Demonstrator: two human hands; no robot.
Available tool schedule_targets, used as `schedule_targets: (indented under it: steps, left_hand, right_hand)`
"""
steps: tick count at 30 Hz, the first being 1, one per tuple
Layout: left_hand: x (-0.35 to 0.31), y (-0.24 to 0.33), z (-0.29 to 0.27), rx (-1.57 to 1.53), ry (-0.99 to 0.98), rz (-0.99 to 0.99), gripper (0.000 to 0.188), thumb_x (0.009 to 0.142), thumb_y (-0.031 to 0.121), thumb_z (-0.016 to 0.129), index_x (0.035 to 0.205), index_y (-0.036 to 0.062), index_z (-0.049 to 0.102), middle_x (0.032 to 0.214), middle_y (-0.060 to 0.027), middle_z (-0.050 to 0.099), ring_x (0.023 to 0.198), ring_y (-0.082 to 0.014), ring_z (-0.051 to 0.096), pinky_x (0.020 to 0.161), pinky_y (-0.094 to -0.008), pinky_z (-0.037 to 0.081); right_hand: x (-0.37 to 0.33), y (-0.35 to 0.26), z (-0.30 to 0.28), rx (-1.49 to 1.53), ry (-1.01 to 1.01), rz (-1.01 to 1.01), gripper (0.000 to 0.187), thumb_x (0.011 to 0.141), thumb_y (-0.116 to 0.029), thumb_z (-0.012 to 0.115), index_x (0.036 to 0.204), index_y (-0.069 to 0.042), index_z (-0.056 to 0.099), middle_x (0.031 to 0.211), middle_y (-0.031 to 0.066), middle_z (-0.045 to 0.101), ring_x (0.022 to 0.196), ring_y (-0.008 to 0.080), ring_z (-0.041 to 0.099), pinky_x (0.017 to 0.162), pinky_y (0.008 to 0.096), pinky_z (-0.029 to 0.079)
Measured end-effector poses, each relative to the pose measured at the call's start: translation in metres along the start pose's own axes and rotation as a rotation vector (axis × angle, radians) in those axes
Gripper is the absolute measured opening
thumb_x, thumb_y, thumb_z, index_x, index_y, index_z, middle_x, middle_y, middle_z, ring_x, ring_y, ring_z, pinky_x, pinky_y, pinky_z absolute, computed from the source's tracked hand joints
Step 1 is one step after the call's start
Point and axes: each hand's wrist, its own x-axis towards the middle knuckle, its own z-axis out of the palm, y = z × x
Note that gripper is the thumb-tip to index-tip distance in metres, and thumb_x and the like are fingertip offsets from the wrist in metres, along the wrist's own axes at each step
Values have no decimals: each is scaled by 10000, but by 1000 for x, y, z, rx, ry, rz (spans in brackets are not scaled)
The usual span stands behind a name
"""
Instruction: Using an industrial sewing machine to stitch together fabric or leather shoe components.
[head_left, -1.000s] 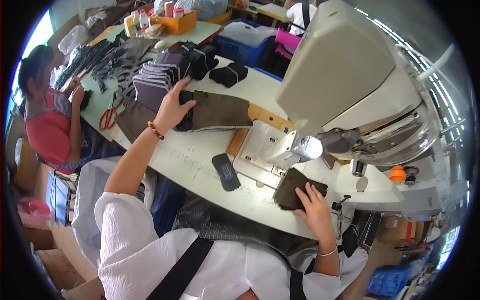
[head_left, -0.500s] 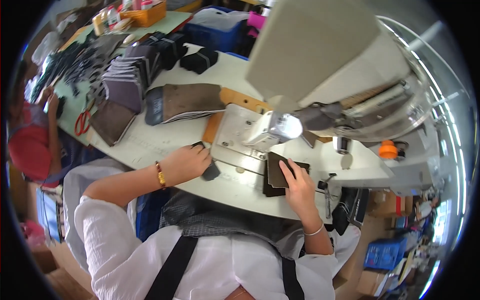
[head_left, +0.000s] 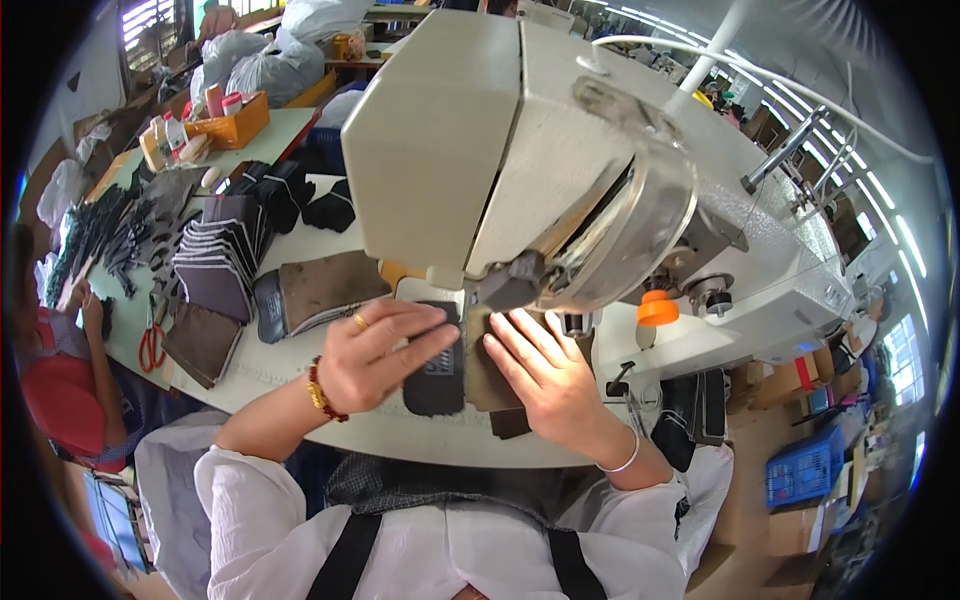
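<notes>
My left hand [head_left: 385, 355] rests with outstretched fingers on a black fabric piece [head_left: 435, 392] that bears a pale printed mark. Flat on a brown fabric piece [head_left: 487, 385] lies my right hand [head_left: 545, 375], fingers spread. The two pieces sit side by side, edges close together, under the head of a sewing machine [head_left: 440, 150]. That head hides their far ends and the needle. Another dark brown piece [head_left: 510, 424] shows from beneath the brown one. Left of my left hand is a stack of brown pieces with dark ends [head_left: 325, 290].
Further left stand a pile of purple-grey pieces [head_left: 215, 265], a folded brown pile [head_left: 203, 343] and red-handled scissors [head_left: 152, 345]. An orange bin [head_left: 232, 130] holds bottles at the back. A person in red [head_left: 65, 400] works at the left. An orange knob [head_left: 657, 308] juts from the machine.
The view has shifted. My left hand has brought the black piece rightward and away from me to the machine. My right hand has moved the brown piece up beside it, and its fingers have flattened.
</notes>
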Motion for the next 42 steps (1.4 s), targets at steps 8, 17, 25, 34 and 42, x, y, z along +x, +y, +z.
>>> schedule_targets:
  steps: [8, 17, 25, 34, 42]
  left_hand:
    - [25, 8, 28, -47, -133, 43, 366, 742, 50, 717, 1100, -22, 751, 1054, -126, 721, 939, -264, 740, 774, -354, 653]
    - [-13, -3, 58, -82, -110, -82, 258, 695, 63, 722, 951, 37, 740, 980, -117, 717, 822, -212, 722, 622, -284, 588]
    - [-4, -9, 42, 89, -129, 47, 147, 676, 89, 735, 806, 54, 679, 1012, -172, 728, 641, -151, 616, 528, -275, 494]
    - [-1, -14, 41, 97, -144, 83, 153, 675, 106, 751, 794, 35, 685, 1010, -167, 741, 697, -198, 664, 549, -309, 518]
    - [-3, -17, 48, 56, -83, 86, 197, 637, 103, 750, 809, 21, 701, 1034, -200, 733, 819, -251, 707, 586, -358, 550]
  right_hand:
    - [4, 11, 10, -90, 57, 18, 644, 612, -130, 736, 1233, 35, 695, 1330, 187, 678, 1128, 304, 700, 836, 385, 571]
    - [-26, 15, 62, -291, 100, -142, 453, 703, -180, 689, 1148, -151, 768, 730, -50, 525, 721, 165, 636, 832, 423, 566]
    - [-18, 22, 47, -876, 43, -465, 433, 800, -68, 690, 1228, -18, 725, 1214, 88, 703, 1117, 172, 675, 954, 331, 603]
    - [-7, 19, 34, -1381, -7, -642, 483, 807, 2, 731, 1288, 1, 689, 1287, 81, 692, 1216, 214, 653, 1151, 355, 507]
    - [-10, 18, 51, -1847, -6, -780, 416, 836, -38, 728, 1252, -16, 710, 1272, 92, 704, 1240, 232, 647, 1158, 376, 500]
